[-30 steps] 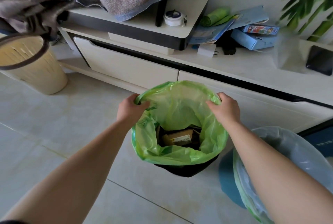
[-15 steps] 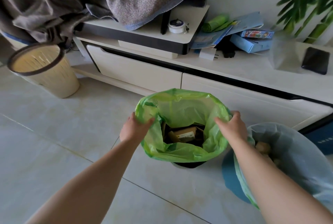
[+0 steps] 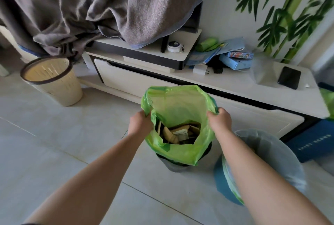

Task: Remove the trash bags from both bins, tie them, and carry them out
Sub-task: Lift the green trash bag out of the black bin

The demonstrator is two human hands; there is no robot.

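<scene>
A green trash bag [image 3: 178, 105] with cardboard scraps inside stands raised out of a dark bin [image 3: 174, 164] on the floor. My left hand [image 3: 140, 122] grips the bag's left rim. Its right rim is held in my right hand [image 3: 219, 120]. The bag's mouth is stretched open between both hands, and only the bin's lower part shows beneath it. To the right stands a blue bin [image 3: 223, 185] lined with a pale translucent bag [image 3: 278, 157], partly hidden by my right forearm.
A white low cabinet [image 3: 235, 83] runs behind the bins, with boxes, a phone and a green bag roll on top. A beige basket bin [image 3: 52, 80] stands at the left. Grey cloth [image 3: 101, 7] hangs over the cabinet. A blue box [image 3: 314, 141] sits at the right.
Both hands have lifted the green bag's rim upward, so the bag now rises well above the dark bin. The view has pulled back and up.
</scene>
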